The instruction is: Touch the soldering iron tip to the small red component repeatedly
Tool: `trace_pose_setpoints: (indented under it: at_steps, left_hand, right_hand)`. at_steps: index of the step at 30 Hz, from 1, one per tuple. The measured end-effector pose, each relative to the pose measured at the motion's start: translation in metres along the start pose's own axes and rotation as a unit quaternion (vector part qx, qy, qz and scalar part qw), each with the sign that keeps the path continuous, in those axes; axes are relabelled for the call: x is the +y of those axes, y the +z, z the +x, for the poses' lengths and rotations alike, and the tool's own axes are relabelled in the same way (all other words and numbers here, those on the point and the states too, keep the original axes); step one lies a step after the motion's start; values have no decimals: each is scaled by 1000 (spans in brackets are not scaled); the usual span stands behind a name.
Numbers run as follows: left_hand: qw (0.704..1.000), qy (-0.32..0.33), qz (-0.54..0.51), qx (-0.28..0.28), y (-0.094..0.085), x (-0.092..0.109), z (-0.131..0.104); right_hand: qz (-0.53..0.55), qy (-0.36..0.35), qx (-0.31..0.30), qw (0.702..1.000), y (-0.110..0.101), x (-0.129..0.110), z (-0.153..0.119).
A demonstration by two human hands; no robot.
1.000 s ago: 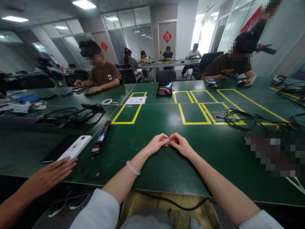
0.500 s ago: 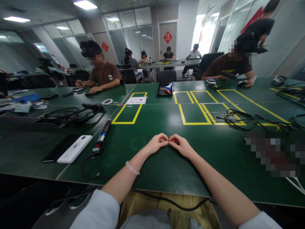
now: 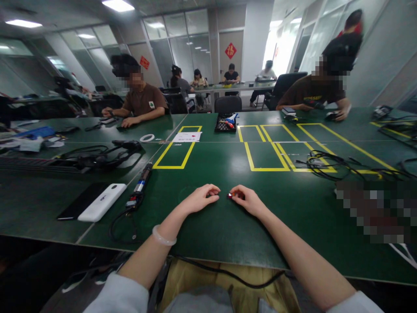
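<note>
Pinching: one red piece (image 3: 229,196), our right hand (image 3: 246,199), fingertips only, presumably for its smallness. Our left hand (image 3: 202,198): seemingly empty, fingers parted, left of the piece.

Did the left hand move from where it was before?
Yes, the left hand moved left, closer to the leftmost yellow tape outline and away from the right hand.

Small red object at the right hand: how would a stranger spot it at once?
Over the green table, find the wearer's right hand. The small red object pokes out from its grip. Unlike the white case farther left, it is tiny, red and held.
</note>
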State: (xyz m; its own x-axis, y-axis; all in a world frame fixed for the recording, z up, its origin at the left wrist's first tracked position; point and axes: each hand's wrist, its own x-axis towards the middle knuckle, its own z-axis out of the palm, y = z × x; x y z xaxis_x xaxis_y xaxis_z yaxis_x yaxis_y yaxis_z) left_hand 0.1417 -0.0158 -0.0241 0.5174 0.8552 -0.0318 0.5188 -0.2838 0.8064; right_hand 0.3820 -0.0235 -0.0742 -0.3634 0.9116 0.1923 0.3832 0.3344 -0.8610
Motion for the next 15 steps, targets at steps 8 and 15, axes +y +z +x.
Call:
trace_pose_setpoints:
  at_steps: [8, 15]
  left_hand:
    - [888, -142, 370, 231, -107, -78, -89]
    - [853, -246, 404, 223, -152, -139, -147]
  right_hand:
    - [14, -2, 3, 1000, 1, -1, 0]
    - [13, 3, 0, 1000, 3, -4, 0]
